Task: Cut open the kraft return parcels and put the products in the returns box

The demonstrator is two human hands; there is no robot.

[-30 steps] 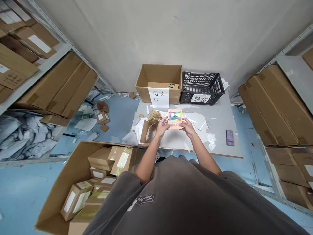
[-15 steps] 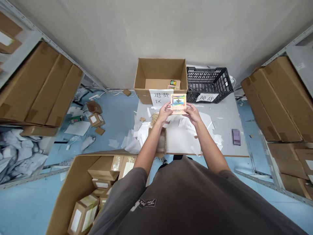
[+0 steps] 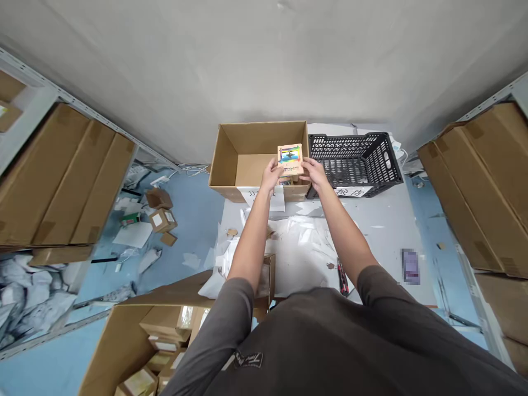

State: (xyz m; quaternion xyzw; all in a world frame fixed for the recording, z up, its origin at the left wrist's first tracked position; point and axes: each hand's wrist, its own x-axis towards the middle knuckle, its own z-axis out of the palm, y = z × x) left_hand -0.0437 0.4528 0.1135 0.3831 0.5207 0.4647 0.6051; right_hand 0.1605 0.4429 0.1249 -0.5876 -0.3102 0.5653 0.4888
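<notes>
Between both hands I hold a small flat box (image 3: 290,159) with a colourful picture on its face, tilted towards me. My left hand (image 3: 271,175) grips its left edge, and my right hand (image 3: 314,172) has hold of its right edge. The box is over the near right part of an open cardboard carton (image 3: 225,159), around the height of its front rim. Part of another small item shows inside the carton below the held box. A white paper sign (image 3: 264,197) hangs on the carton's front.
Right of the carton stands a black plastic crate (image 3: 379,165) with a paper label. Scraps of paper lie on the white table (image 3: 379,220), with a red-handled tool (image 3: 342,279) near its front edge. A large carton (image 3: 101,341) of parcels is at lower left; shelves flank both sides.
Both hands have moved forward with the box, from in front of the carton to over its near right part. My view has shifted, and the red-handled tool now shows on the table.
</notes>
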